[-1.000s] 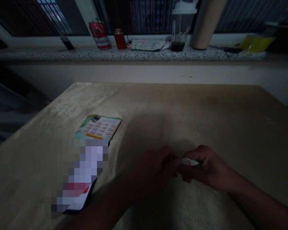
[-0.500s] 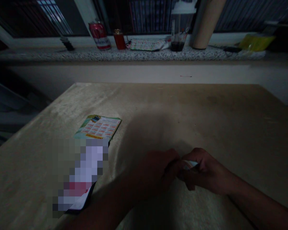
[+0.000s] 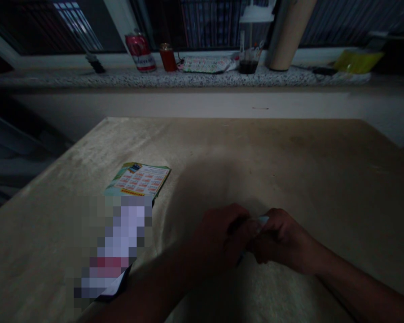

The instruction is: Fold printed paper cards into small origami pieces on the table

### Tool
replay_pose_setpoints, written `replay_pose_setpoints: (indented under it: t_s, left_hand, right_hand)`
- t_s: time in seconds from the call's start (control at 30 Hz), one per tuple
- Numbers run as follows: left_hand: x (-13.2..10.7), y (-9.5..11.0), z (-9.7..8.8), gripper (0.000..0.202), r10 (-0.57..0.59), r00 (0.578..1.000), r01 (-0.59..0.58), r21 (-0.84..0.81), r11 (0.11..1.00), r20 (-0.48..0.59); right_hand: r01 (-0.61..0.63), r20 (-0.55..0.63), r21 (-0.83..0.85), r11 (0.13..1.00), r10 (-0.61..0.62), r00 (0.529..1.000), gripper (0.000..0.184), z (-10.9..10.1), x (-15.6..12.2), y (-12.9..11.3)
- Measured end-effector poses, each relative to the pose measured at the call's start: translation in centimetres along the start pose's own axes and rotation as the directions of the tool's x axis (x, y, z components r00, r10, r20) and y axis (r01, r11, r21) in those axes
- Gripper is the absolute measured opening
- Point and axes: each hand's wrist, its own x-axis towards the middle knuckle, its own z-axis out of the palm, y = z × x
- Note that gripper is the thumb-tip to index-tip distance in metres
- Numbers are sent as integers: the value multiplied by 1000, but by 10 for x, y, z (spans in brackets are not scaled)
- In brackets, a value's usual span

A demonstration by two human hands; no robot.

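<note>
My left hand (image 3: pixel 222 235) and my right hand (image 3: pixel 281 240) meet over the near middle of the tan table (image 3: pixel 289 166), fingers curled and pinched together. Between the fingertips shows a small pale piece (image 3: pixel 263 220), mostly hidden; I cannot name it. Both hands are in deep shadow. To the left on the table lies a colourful printed card (image 3: pixel 138 179), and nearer to me a phone-like flat object (image 3: pixel 114 251), blurred out.
A speckled stone windowsill (image 3: pixel 175 77) runs along the back, carrying a red can (image 3: pixel 140 50), a small red jar (image 3: pixel 167 57), a printed packet (image 3: pixel 207 64), a clear cup with dark liquid (image 3: pixel 249 56), a tan cylinder (image 3: pixel 287 36) and a yellow item (image 3: pixel 357 60).
Both hands drew closer together and shifted slightly left; the pale piece, earlier visible beside the right fingers, is now almost covered between the fingertips.
</note>
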Motion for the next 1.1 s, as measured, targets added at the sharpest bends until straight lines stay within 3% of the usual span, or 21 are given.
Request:
replay_pose_setpoints:
  t_s: [0.13,0.33,0.5,0.6,0.7,0.8,0.97,1.1]
  left_hand:
    - [1,2,0,24,22,998,-21,14,1000,-60]
    - [1,0,2,24,-155,969,112,-217,970,-194]
    - [7,-8,-2,18,-308,901,132,-483,866,-306]
    - [10,-9,-4,20,-346,898,142,-565,812,-272]
    - [10,-7,-6,20,-400,888,197,-596,779,-229]
    - [8,-3,-10,17,-382,899,199,-575,794,-216]
    - [3,0,-19,9,-265,937,151,-421,895,-227]
    - [1,2,-21,10,-213,947,105,-395,913,-242]
  right_hand:
    - [24,39,-70,997,-21,999,31,4,3,-1]
    - [88,-38,-30,996,-89,995,21,9,4,1]
    - [124,-300,82,989,-94,949,26,3,3,-1]
    - [197,-457,154,968,-107,883,23,-1,3,-4]
    - [201,-541,125,972,-103,835,21,-4,4,-7]
    - [171,-570,71,983,-101,815,17,-6,3,-9]
    - [164,-548,24,986,-124,827,11,-9,0,-13]
    - [205,-524,-27,978,-188,830,14,-11,-1,-15]
